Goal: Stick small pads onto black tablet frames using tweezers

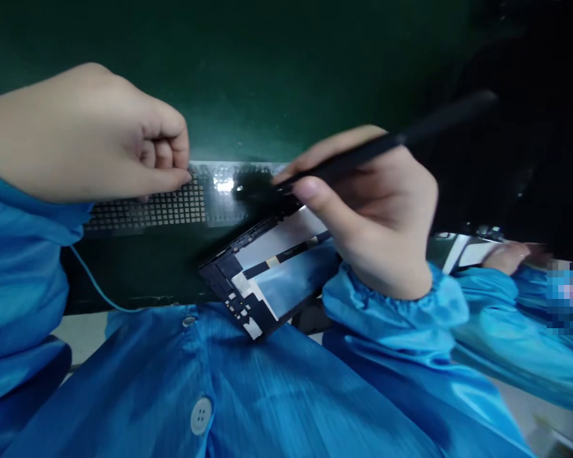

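My left hand [119, 140] is closed, with thumb and forefinger pinched at the upper edge of a clear sheet [172, 207] bearing rows of small dark squares. My right hand [377, 197] grips a slim black pen-shaped tool [358, 156], its thick end pointing up and to the right. The tool's tip is dark and blurred above the bare, shiny part of the sheet. Below my right hand, a phone with its back off [286, 280] lies tilted at the table's near edge, showing its battery, a dark flex cable and white patches. My right hand covers its far end.
The dark green tabletop [248, 76] stretches away in front. A thin blue cord [93, 280] runs from my left sleeve over the table's edge. At the right, another person's hand [506, 257] and blue sleeve [530, 331] are close by.
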`<state>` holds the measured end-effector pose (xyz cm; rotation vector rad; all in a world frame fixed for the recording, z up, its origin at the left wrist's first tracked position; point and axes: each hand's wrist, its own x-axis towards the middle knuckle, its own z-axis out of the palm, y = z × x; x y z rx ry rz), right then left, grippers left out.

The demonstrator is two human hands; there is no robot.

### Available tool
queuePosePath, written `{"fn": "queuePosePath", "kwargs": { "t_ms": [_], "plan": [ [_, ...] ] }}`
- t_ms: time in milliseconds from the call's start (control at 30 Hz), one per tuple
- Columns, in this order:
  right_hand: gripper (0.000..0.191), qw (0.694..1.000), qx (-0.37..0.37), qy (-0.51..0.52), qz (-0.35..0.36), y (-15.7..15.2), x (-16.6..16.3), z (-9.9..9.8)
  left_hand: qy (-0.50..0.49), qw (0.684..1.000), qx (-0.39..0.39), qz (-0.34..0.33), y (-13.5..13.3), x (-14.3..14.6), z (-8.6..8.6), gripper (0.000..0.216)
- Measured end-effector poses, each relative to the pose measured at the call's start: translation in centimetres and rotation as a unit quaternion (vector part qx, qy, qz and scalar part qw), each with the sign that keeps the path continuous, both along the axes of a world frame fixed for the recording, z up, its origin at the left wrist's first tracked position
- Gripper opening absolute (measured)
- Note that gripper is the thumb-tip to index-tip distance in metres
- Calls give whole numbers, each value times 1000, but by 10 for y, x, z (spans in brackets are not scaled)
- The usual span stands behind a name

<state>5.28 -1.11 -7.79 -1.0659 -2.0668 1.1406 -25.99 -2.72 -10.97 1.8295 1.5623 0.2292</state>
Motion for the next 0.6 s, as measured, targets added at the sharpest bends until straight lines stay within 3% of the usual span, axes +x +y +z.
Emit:
{"fn": "queuePosePath", "kwargs": {
  "t_ms": [100, 200, 467, 600],
  "plan": [
    [26, 992, -38, -9, 119, 23, -34, -8, 100, 993, -27, -48, 7, 17, 23, 38],
    [23, 985, -36, -18, 168, 32, -52, -23, 121, 990, -66, -36, 8, 29, 33, 30],
    [31, 986, -42, -42, 157, 31, -52, -23, 143, 987, -61, -38, 10, 25, 27, 32],
    [28, 977, -143, 54, 151, 33, -52, -22, 152, 986, -44, -43, 10, 25, 27, 36]
  ]
}}
